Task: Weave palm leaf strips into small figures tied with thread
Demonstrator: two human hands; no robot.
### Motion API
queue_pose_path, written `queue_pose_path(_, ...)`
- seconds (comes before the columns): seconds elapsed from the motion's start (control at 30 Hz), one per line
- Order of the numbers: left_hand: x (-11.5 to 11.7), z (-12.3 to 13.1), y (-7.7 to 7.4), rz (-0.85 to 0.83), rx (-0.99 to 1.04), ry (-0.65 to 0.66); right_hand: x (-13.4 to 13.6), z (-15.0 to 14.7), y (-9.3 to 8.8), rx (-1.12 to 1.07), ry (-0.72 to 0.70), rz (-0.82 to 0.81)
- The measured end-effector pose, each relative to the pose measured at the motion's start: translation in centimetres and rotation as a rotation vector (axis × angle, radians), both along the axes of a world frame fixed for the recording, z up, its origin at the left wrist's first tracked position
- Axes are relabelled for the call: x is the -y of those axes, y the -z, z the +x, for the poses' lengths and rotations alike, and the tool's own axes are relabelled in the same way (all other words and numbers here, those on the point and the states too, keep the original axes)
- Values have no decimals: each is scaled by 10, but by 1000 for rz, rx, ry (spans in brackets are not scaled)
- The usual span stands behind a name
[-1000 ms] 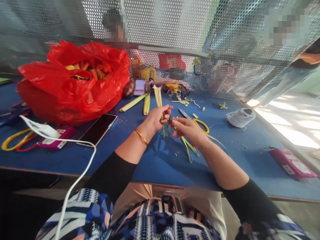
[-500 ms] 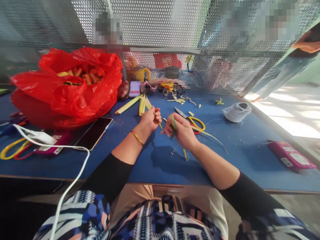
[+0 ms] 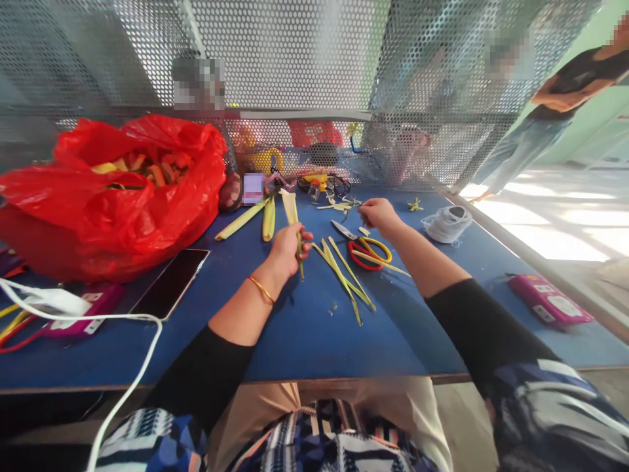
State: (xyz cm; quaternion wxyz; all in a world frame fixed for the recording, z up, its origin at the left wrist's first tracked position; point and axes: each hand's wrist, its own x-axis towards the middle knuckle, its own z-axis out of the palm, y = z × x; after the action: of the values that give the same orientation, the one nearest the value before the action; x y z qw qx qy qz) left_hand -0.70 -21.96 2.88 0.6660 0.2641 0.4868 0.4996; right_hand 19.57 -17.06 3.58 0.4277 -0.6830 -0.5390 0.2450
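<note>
My left hand (image 3: 291, 249) is closed around a pale yellow-green husk leaf (image 3: 289, 206), whose wide end points away from me and whose thin green tip hangs below my fingers. Farther out on the right, my right hand (image 3: 378, 214) is closed in a pinch beside some small leaf scraps (image 3: 337, 206); what it may hold is too small to make out. Several narrow green leaf strips (image 3: 339, 272) lie between my forearms. Scissors (image 3: 377, 257) with red and yellow handles rest below my right hand. Two rolled husk pieces (image 3: 268, 219) lie beyond my left hand.
A red plastic bag (image 3: 44, 216) of scraps stands left, near a phone (image 3: 171, 282) and a white cable (image 3: 156, 341). Right are white thread (image 3: 448, 224), a small leaf star (image 3: 415, 205) and a purple box (image 3: 550, 298). Perforated metal (image 3: 295, 59) borders the back; a person stands beyond.
My right hand has moved away from my left, out toward the scraps, and the green strips it held now lie on the table. My left hand still grips the husk leaf. The view has shifted.
</note>
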Motion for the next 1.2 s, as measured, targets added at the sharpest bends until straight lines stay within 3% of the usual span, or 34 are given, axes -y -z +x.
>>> queue_pose_path(0.1,3,3,1,64,-37,68,-21,17,-10,51,106,112)
queue_pose_path(0.2,7,5,3,108,-48,93,-18,11,-14,110,146,203)
queue_pose_path(0.27,11,9,3,117,-45,136,-7,-5,-12,72,68,205)
queue_pose_path(0.4,22,17,3,104,-28,281,23,-46,1,-302,-258,72)
queue_pose_path(0.47,25,19,4,85,-27,317,34,-58,7,-434,-304,53)
queue_pose_path(0.73,18,20,16,211,-170,69,47,-54,14,-507,-319,40)
queue_pose_path(0.93,15,21,18,101,-66,117,50,-57,9,-556,-218,151)
queue_pose_path(1.2,10,19,23,376,-60,-75,56,-70,23,-458,-318,97)
